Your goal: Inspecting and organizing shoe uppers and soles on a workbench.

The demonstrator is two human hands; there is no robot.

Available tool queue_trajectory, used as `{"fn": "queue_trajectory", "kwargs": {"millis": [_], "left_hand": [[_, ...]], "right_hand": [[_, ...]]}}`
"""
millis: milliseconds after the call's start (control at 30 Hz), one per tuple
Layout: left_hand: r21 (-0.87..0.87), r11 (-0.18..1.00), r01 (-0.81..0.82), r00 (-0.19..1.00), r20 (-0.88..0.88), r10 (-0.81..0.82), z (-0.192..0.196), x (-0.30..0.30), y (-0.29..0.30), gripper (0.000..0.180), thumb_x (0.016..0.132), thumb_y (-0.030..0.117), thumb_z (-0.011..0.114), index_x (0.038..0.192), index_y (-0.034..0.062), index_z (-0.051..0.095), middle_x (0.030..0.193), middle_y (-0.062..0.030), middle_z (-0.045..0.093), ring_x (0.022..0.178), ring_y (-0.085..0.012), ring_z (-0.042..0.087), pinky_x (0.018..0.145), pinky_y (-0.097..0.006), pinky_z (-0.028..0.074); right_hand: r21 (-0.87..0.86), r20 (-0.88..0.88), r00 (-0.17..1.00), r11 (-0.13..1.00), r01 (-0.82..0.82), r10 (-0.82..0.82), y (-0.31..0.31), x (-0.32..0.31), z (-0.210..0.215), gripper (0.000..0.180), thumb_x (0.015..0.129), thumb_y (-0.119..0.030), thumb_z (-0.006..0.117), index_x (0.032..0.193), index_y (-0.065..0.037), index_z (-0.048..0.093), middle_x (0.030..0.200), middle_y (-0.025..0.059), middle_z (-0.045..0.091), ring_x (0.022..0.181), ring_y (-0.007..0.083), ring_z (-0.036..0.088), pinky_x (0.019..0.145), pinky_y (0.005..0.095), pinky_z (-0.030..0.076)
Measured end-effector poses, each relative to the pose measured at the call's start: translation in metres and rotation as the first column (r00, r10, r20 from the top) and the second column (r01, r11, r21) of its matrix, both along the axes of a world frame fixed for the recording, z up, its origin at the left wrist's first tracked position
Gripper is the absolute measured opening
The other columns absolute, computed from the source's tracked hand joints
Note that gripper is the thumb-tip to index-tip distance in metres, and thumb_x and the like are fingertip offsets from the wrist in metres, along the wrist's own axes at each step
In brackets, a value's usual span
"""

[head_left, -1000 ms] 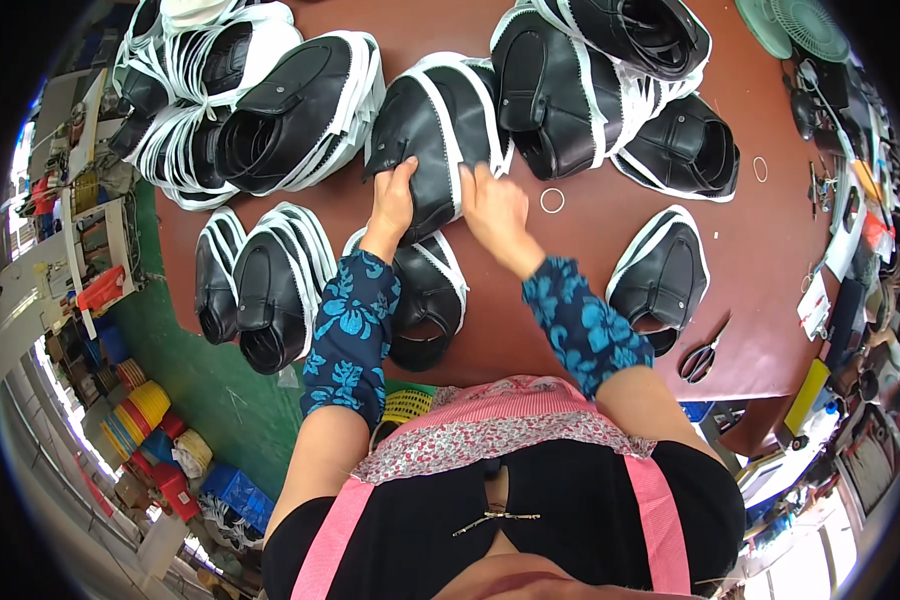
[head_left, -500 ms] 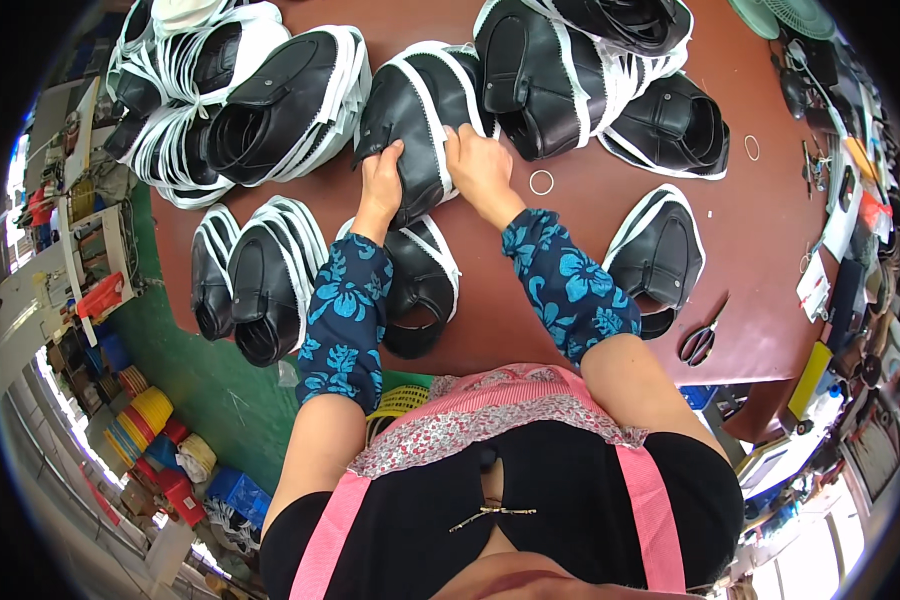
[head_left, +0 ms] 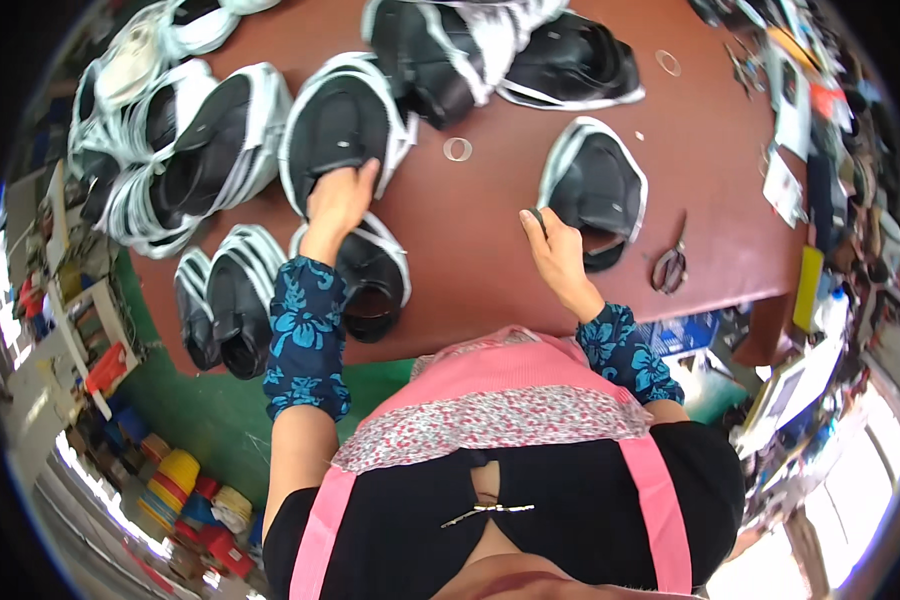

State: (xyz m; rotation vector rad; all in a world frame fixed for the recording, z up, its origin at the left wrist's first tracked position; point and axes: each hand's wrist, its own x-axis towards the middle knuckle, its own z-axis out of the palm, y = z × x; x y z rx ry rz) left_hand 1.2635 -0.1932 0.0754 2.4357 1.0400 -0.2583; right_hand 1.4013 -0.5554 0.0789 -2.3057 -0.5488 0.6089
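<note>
My left hand (head_left: pixel 338 205) is closed on the near end of a black shoe upper (head_left: pixel 338 125) with white edging, its fingers partly hidden. This upper lies on a stack beside the other piles. My right hand (head_left: pixel 555 250) is held over the table with its fingers drawn together. A small dark bit shows at its fingertips, too small to name. Just beyond it lies a single black shoe upper (head_left: pixel 600 185) with white edging; whether the hand touches it I cannot tell. Another black upper (head_left: pixel 372 275) sits below my left hand, partly covered by the wrist.
Tied stacks of uppers (head_left: pixel 215 145) fill the far left of the brown table (head_left: pixel 470 240). Another pile (head_left: pixel 430 60) stands at the back, near a pale rubber band (head_left: pixel 457 149). Scissors (head_left: pixel 670 265) lie at the right. Smaller uppers (head_left: pixel 238 300) sit at the left edge.
My right hand has left the upper and moved right, close to the single upper. My left hand stays on the stacked upper, which now shows its face. The whole view has shifted.
</note>
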Motion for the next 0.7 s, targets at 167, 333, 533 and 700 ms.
{"fn": "queue_trajectory", "kwargs": {"millis": [167,333,533,700], "left_hand": [[0.434,0.888,-0.15,0.975,-0.084,0.205,-0.016,0.009,-0.003,0.08,0.106,0.079,0.054,0.096,0.0067,0.086,0.096,-0.0283,0.081,0.093,-0.05,0.08,0.082,-0.059,0.064],[0.389,0.904,-0.177,0.984,0.054,0.17,0.046,0.048,-0.107,0.053,0.11,0.057,0.067,0.101,0.0081,0.084,0.096,-0.019,0.083,0.091,-0.0457,0.08,0.081,-0.056,0.062],[-0.043,0.921,0.388,0.836,0.437,-0.332,0.008,0.107,-0.325,0.071,0.102,0.052,0.078,0.158,0.0101,0.063,0.161,-0.0258,0.061,0.145,-0.0482,0.061,0.119,-0.056,0.051],[-0.089,0.94,0.33,0.924,0.237,-0.302,-0.034,0.129,-0.386,0.094,0.1,0.068,0.073,0.178,0.0264,0.041,0.176,-0.0337,0.037,0.159,-0.059,0.041,0.126,-0.066,0.041]], "right_hand": [[0.12,0.218,0.957,0.978,0.168,-0.191,-0.099,0.035,0.018,0.036,0.116,-0.032,0.067,0.099,0.0,0.065,0.074,0.0278,0.057,0.06,0.0387,0.056,0.06,0.0497,0.048],[0.107,-0.122,0.823,0.817,0.566,-0.554,-0.215,0.11,-0.034,0.048,0.118,-0.04,0.059,0.099,0.003,0.068,0.076,0.0199,0.066,0.069,0.0321,0.065,0.07,0.0478,0.051],[0.147,-0.012,0.993,0.982,0.116,-0.115,-0.143,0.165,-0.044,0.037,0.109,-0.035,0.076,0.103,0.001,0.073,0.084,0.0138,0.07,0.08,0.028,0.071,0.077,0.0416,0.055],[-0.122,0.19,0.701,0.725,-0.678,0.688,-0.068,0.203,-0.084,0.03,0.095,-0.029,0.081,0.111,-0.005,0.077,0.113,0.0183,0.08,0.112,0.0418,0.076,0.091,0.0548,0.06]]}}
